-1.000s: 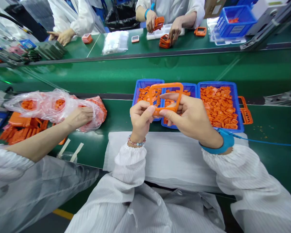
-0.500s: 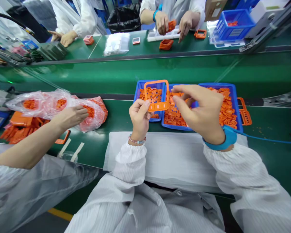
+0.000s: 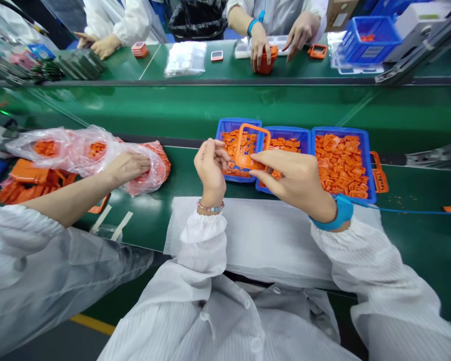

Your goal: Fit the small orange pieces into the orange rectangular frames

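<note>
My right hand [image 3: 295, 175] pinches the lower right corner of an orange plastic frame [image 3: 242, 143], rectangular with a large opening and a thicker lower bar. The frame is held up in front of the blue bins, tilted. Just left of it is my left hand [image 3: 212, 168], off the frame, with its fingers loosely bent and apart and nothing seen in them. Behind the frame stand a left blue bin [image 3: 221, 131], a middle blue bin [image 3: 304, 135] and a right blue bin [image 3: 369, 165], all holding small orange plastic pieces.
White sheeting [image 3: 270, 225] covers the table edge before me. At left, a co-worker's hand [image 3: 130, 165] reaches into plastic bags [image 3: 75, 150] of orange parts. An orange piece [image 3: 379, 173] lies right of the bins. Across the green divider, other people's hands work with orange parts [image 3: 268, 60].
My left hand has let go of the orange frame, and my right hand has closed on its lower right corner. The frame has shifted slightly right and tilted.
</note>
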`<action>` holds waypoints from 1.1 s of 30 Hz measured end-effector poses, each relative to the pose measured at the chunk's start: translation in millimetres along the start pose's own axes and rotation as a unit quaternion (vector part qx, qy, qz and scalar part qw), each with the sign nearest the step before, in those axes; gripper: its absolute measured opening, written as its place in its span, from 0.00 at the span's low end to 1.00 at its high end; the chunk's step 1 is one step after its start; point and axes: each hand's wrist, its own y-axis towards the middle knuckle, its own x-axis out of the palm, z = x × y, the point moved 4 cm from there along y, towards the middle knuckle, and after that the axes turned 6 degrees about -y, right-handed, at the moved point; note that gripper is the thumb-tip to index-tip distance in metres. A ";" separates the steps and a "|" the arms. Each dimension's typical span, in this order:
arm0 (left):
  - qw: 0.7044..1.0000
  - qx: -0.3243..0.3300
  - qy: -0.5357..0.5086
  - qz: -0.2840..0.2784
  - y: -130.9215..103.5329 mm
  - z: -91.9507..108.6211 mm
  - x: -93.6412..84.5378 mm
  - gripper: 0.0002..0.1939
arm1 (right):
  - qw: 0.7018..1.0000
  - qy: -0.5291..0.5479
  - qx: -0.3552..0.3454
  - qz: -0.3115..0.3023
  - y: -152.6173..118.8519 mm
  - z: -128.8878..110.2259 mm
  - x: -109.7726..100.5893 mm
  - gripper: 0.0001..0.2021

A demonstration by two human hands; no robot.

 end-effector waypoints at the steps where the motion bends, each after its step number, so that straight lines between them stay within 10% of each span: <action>1: 1.000 -0.005 -0.001 0.016 4.0 2.4 -3.8 0.22 | 1.000 0.009 -0.009 0.001 -3.2 -5.3 -0.4 0.11; 12: 0.999 -0.026 -0.018 0.041 18.5 16.0 -18.4 0.23 | 0.963 -0.065 -0.142 -0.220 -96.5 -30.6 68.3 0.13; 19: 0.999 -0.030 -0.008 0.015 19.0 14.4 -12.4 0.21 | 0.961 -0.068 -0.147 -0.222 -105.0 -28.6 72.1 0.16; 27: 0.995 0.089 -0.009 0.035 -10.3 68.8 -31.7 0.20 | 0.991 -0.017 -0.086 -0.104 -50.3 -31.1 43.5 0.14; 33: 0.971 0.238 -0.022 0.019 -58.4 140.0 -32.1 0.16 | 0.973 -0.100 -0.062 -0.197 53.6 -51.7 101.0 0.15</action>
